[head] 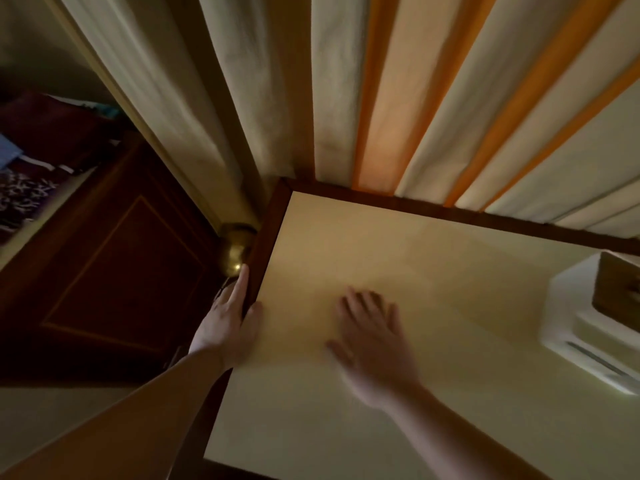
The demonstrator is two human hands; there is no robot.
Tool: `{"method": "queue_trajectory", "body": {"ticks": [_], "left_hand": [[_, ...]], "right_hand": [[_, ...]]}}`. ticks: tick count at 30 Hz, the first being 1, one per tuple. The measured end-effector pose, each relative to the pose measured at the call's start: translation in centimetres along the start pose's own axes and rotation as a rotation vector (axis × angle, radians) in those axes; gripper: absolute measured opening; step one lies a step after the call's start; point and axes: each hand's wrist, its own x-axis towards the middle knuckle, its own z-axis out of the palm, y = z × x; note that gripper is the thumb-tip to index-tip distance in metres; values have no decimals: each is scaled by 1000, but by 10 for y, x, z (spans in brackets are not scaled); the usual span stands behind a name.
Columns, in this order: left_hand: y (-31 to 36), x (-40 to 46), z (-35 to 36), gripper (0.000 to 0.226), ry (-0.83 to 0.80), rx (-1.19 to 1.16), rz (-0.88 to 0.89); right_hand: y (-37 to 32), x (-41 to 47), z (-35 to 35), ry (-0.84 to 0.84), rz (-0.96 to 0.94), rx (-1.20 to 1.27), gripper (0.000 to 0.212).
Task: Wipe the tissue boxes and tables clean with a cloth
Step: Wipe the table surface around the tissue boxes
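On the table [450, 393], the right hand [372, 336] is lying flat, fingers spread, while the left hand [230, 327] is gripping its edge.

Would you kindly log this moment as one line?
left hand: grips table edge | right hand: flat on table, blurred | cloth: not visible | tissue box: right, untouched

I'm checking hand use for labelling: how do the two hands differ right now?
The left hand grips the table's dark edge, thumb on top; the right hand lies flat on the pale tabletop. The left hand looks sharp, the right hand motion-blurred. The left hand is at the border, the right hand further in. Both are bare; no cloth is visible.
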Motion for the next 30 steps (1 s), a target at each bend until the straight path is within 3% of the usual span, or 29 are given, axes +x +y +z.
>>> {"method": "queue_trajectory", "body": {"ticks": [3,6,10,15,19,23,30], "left_hand": [[-4,1,2,71,6,-7,6],[-7,3,5,68,18,-10,11],[-7,5,6,65,36,-22,24],[-4,4,6,64,38,5,24],[-5,4,6,70,24,36,2],[-4,0,7,73,41,80,11],[7,-15,2,62,132,301,243]], "right_hand": [[34,5,-5,49,203,-30,80],[22,44,-10,120,308,-34,79],[-49,71,-5,133,164,17,78],[-116,-4,25,74,43,26,76],[-89,-62,38,58,86,15,81],[-39,-100,42,57,254,2,88],[-2,-127,30,-12,364,30,81]]}}
